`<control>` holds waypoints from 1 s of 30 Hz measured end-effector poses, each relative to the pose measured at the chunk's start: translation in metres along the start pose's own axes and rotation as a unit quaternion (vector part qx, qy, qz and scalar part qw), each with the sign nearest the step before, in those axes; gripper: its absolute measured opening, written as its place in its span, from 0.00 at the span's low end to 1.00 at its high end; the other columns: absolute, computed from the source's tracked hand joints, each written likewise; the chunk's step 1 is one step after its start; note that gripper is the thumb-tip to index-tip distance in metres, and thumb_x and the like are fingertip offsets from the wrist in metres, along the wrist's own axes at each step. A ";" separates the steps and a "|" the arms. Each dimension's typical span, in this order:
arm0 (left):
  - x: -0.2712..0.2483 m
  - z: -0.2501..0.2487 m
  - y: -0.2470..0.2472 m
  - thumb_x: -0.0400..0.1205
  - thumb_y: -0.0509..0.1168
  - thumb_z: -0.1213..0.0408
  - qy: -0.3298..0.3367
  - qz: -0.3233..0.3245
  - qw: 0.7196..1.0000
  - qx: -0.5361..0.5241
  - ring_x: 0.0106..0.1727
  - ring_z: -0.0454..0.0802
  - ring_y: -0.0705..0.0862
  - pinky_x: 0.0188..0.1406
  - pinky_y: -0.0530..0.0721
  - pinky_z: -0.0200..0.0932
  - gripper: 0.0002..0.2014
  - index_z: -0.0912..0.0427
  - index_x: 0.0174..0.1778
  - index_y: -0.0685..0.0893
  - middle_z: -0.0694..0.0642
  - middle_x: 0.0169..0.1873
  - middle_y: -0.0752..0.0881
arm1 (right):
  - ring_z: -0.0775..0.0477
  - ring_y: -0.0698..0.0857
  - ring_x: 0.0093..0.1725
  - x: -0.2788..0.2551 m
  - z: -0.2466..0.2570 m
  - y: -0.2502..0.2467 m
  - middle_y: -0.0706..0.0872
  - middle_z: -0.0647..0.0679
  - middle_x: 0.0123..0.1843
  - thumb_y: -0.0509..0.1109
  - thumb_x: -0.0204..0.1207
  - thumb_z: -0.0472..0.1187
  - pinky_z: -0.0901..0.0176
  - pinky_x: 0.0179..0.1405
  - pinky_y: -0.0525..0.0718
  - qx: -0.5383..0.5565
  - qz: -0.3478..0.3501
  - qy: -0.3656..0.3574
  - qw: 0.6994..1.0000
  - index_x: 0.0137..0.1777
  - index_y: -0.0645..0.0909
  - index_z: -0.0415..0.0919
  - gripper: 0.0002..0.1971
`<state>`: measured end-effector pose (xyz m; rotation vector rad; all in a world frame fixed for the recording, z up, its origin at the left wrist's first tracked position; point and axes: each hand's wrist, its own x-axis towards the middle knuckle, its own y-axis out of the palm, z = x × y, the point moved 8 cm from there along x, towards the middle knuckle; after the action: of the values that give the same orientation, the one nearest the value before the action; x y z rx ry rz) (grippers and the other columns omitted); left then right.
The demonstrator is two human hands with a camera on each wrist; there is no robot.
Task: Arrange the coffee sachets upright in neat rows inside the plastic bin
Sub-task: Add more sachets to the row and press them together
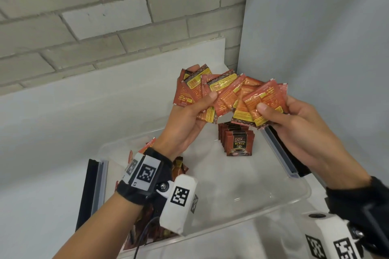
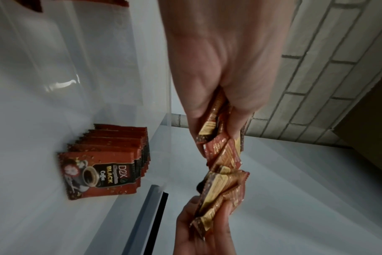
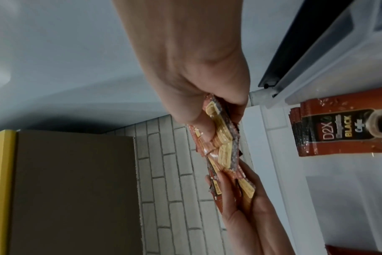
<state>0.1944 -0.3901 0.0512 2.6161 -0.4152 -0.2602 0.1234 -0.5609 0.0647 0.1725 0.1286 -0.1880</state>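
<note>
Both hands hold a fan of red and yellow coffee sachets (image 1: 229, 94) above the clear plastic bin (image 1: 252, 202). My left hand (image 1: 195, 111) grips the left part of the fan (image 2: 220, 148), thumb on top. My right hand (image 1: 277, 115) pinches the right part (image 3: 220, 143), thumb on a sachet. Down in the bin, a short row of sachets (image 1: 236, 140) stands upright near the far right corner, front label facing me; the same row shows in the wrist views (image 2: 107, 165) (image 3: 342, 124). Loose sachets (image 1: 179, 166) lie at the bin's left side, mostly hidden by my left wrist.
The bin stands on a white counter (image 1: 52, 132) against a grey brick wall (image 1: 105, 6), with a pale panel (image 1: 315, 48) on the right. Black clip handles (image 1: 88, 191) sit on the bin's sides. A brown and yellow box (image 3: 65, 189) shows in the right wrist view.
</note>
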 end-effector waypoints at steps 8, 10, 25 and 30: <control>-0.004 0.000 0.012 0.71 0.70 0.70 0.005 0.022 0.999 0.044 0.54 0.52 0.89 0.51 0.89 0.48 0.25 0.61 0.66 0.79 0.56 0.52 0.90 | 0.50 0.90 0.54 0.000 -0.005 0.008 0.92 0.48 0.54 0.73 0.73 0.38 0.59 0.55 0.85 -0.034 0.002 0.026 0.999 0.62 0.83 0.40 0.16; -0.005 -0.001 0.012 0.75 0.69 0.70 0.004 0.032 0.998 0.057 0.54 0.53 0.89 0.52 0.89 0.49 0.19 0.56 0.62 0.81 0.55 0.52 0.90 | 0.52 0.90 0.52 0.000 -0.006 0.010 0.92 0.50 0.52 0.73 0.74 0.39 0.60 0.53 0.84 -0.049 0.004 0.028 0.998 0.60 0.84 0.43 0.15; -0.011 -0.007 0.023 0.83 0.59 0.55 -0.020 0.103 0.988 0.115 0.61 0.60 0.86 0.52 0.88 0.58 0.19 0.47 0.72 0.76 0.57 0.64 0.86 | 0.50 0.90 0.53 0.003 0.011 0.003 0.91 0.47 0.53 0.73 0.74 0.37 0.53 0.61 0.83 -0.084 0.008 0.005 0.996 0.59 0.81 0.44 0.13; -0.010 -0.004 0.023 0.89 0.50 0.58 -0.043 0.128 0.988 0.070 0.69 0.61 0.80 0.66 0.79 0.66 0.20 0.45 0.77 0.70 0.56 0.70 0.81 | 0.53 0.90 0.52 0.004 0.011 0.001 0.91 0.50 0.52 0.71 0.76 0.38 0.60 0.54 0.83 -0.019 -0.024 0.001 1.000 0.60 0.80 0.46 0.13</control>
<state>0.1804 -0.4042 0.0671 2.6564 -0.8180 -0.2676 0.1284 -0.5625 0.0751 0.1317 0.1390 -0.2336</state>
